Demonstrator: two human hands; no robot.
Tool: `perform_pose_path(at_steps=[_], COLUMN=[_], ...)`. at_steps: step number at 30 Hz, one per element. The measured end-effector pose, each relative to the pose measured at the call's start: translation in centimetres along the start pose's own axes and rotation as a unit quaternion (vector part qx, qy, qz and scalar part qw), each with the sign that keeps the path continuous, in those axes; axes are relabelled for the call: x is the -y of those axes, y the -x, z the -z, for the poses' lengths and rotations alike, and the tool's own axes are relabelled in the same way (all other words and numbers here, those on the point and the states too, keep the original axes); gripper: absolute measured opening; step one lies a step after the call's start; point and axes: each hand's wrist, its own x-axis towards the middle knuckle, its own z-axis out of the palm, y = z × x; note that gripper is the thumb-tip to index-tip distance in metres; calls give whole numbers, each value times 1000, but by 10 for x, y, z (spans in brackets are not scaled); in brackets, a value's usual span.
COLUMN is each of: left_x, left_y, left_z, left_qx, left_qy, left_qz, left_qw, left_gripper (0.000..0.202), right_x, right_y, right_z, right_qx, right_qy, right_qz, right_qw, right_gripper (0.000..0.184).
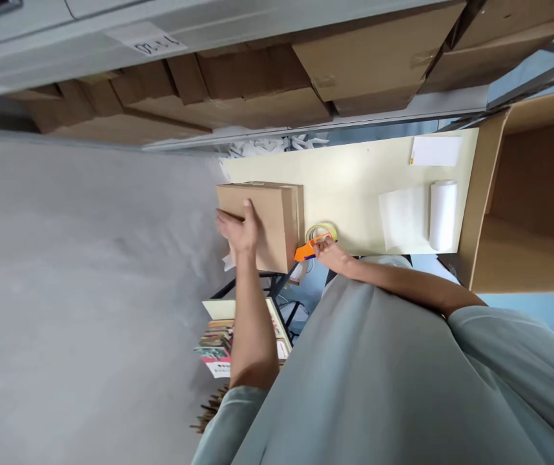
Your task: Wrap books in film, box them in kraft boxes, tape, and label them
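Observation:
A closed brown cardboard box (277,213) stands at the left end of a pale yellow table (354,174). My left hand (238,229) lies flat on the box's near side, fingers stretched toward its left edge. My right hand (331,253) is closed round the orange handle of a tape dispenser (313,240) with a yellowish tape roll, right beside the box at the table's near edge. My pale green shirt fills the lower right of the view.
A white roll (443,214), a white sheet (403,219) and a white label (436,150) lie on the table's right part. A large open cardboard box (523,206) stands at the right. Flattened cardboard (374,58) is stacked behind. Books (219,349) sit below; grey floor (88,290) at left.

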Motion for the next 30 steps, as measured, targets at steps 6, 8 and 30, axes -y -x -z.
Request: perform_pose_path(at_steps=[6,8,30], left_x=[-55,-60,-47], left_y=[-11,-6,-4], left_z=[-77,-82,-85], left_qx=[-57,-11,-4], left_qy=[-28,-26,-198], left_qz=[-94,-129,-221], left_qw=[994,991,955], left_gripper=[100,94,83], right_x=[61,71,-135], right_y=[-30,-39,77], right_z=[-44,-50,117], right_qx=[-59,-71,-18], right_qy=[-8,-6,230], right_qz=[-54,-64,-84], right_qw=[997,995,970], right_gripper=[29,26,51])
